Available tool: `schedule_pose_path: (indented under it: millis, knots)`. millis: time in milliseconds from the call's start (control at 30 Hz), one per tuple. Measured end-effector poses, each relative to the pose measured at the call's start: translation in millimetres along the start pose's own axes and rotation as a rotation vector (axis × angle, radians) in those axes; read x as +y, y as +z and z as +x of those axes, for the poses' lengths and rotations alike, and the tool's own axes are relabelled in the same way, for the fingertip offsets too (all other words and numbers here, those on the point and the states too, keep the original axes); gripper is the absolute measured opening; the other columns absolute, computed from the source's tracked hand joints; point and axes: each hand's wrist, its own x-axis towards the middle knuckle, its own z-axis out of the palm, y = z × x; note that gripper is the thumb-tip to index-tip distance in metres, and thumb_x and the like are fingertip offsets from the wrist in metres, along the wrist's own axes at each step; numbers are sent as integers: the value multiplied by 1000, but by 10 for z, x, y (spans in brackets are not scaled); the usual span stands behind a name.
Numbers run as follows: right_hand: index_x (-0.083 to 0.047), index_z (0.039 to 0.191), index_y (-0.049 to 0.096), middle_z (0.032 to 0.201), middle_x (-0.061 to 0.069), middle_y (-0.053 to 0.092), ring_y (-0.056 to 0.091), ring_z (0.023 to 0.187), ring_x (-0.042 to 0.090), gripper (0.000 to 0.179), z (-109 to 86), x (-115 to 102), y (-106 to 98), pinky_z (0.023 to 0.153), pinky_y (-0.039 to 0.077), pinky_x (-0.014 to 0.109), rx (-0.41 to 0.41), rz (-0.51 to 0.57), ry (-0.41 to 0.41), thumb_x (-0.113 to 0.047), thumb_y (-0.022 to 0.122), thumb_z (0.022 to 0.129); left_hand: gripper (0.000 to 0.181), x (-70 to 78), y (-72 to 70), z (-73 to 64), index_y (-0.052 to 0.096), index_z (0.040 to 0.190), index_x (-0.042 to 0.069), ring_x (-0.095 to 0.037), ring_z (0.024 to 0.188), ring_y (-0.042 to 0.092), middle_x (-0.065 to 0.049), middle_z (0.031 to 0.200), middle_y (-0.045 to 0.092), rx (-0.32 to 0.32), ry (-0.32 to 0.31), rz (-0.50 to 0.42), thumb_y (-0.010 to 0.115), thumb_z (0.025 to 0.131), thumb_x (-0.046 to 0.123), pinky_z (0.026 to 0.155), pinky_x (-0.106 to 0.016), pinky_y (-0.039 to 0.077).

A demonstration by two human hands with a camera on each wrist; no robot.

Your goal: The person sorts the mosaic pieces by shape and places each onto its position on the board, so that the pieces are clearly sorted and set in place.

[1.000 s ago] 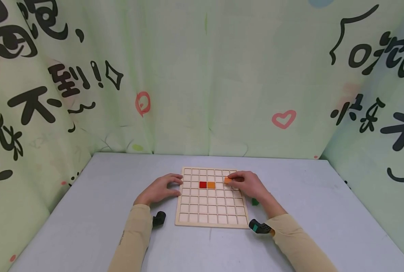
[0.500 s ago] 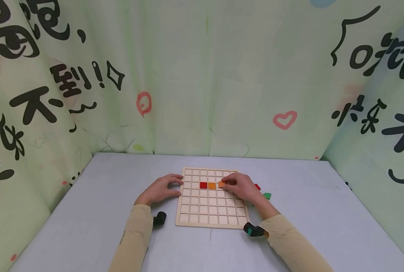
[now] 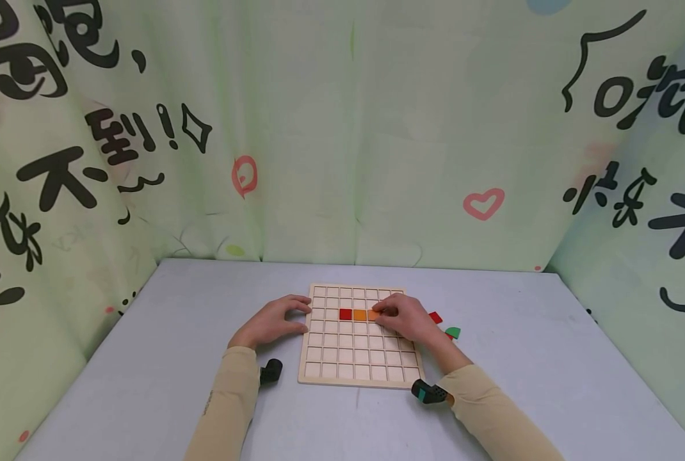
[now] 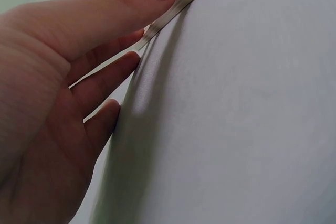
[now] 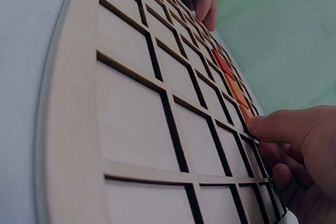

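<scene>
1. Okay, so clock directions are off the middle of the gridded board (image 3: 360, 385), 12 being its far edge in the head view. The step in hand looks like seating the second orange tile (image 3: 373, 315) at about 1 o'clock, next to the first orange tile (image 3: 360, 315), with the red tile (image 3: 345, 314) at its 9 o'clock.

2. Right hand (image 3: 406, 317): thumb and fingertips are nearly together, pinching that second orange tile from its 3 o'clock side. Can't tell if it's fully down; the fingers cover part of it.

3. Left hand (image 3: 270, 322): fingers spread and slightly bent, a wide gap from the thumb, gripping nothing. Tips are at the board's edge around 9 to 10 o'clock. Good brace imo, just don't shove.

4. I'd square the tile to the cell walls first, then press straight down. A tilt could leave a corner riding on a divider.

5. Let go gently toward 3 o'clock so you don't drag it out.

6. Mind that forearm: the loose red piece (image 3: 435, 317) and green piece (image 3: 453, 332) lie off the board around 3 o'clock, easy to nudge.
</scene>
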Motion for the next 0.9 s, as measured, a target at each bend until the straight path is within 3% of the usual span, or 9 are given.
schedule_pose_path:
  millis: [633, 900]
  knots:
    - [-9, 108, 75, 101, 1, 66, 55, 86, 15, 20, -19, -32, 22, 77, 49, 31, 15, 6, 6, -13, 72, 89, 36, -8, 6, 3, 68, 117, 7, -26, 137, 41, -1, 140, 53, 5, 14, 11, 78, 83, 13, 113, -42, 34]
    - [-9, 108, 74, 101, 1, 66, 55, 87, 15, 20, -21, -36, 31, 79, 49, 32, 30, 9, 28, -14, 72, 89, 36, -9, 15, 7, 68, 118, 8, -24, 139, 39, 1, 141, 53, 6, -12, 4, 78, 83, 14, 114, -40, 33]
